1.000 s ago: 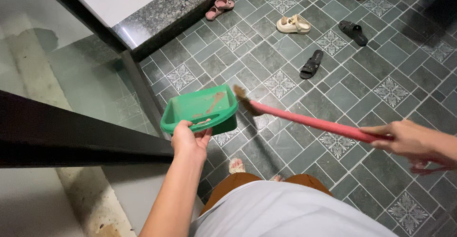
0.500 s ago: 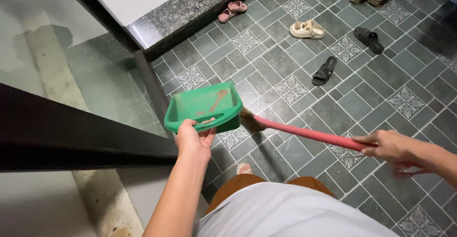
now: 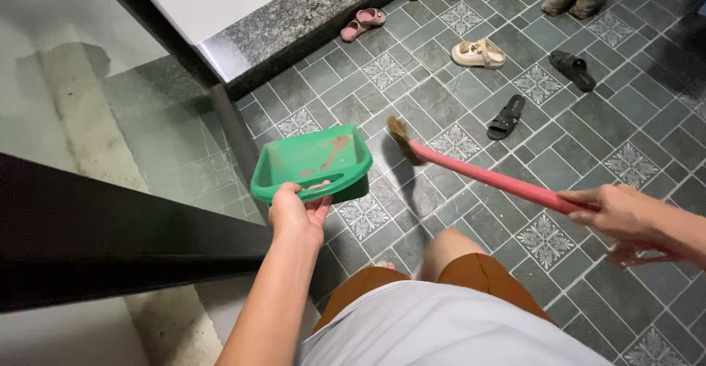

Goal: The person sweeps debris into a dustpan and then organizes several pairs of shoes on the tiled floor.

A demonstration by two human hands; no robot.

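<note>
My left hand point(image 3: 296, 212) grips the near rim of a green plastic dustpan point(image 3: 312, 162), held level above the grey tiled floor point(image 3: 456, 101). A little brown dirt lies inside the pan. My right hand point(image 3: 622, 214) is closed round the pink handle of a broom point(image 3: 485, 176). The broom's small brown bristle head points away from me and hangs just right of the dustpan, apart from it. My knee in brown shorts shows below the broom.
Several sandals and shoes lie scattered on the tiles: a black pair point(image 3: 509, 117), a cream one point(image 3: 478, 53), a pink pair point(image 3: 362, 23). A granite step point(image 3: 294, 24) runs at the top left. A dark rail point(image 3: 110, 234) and glass panel stand left.
The broom head swung down to the dustpan's right side, then lifted up and away again. The dustpan stayed in my left hand, nearly still. My knee has come forward.
</note>
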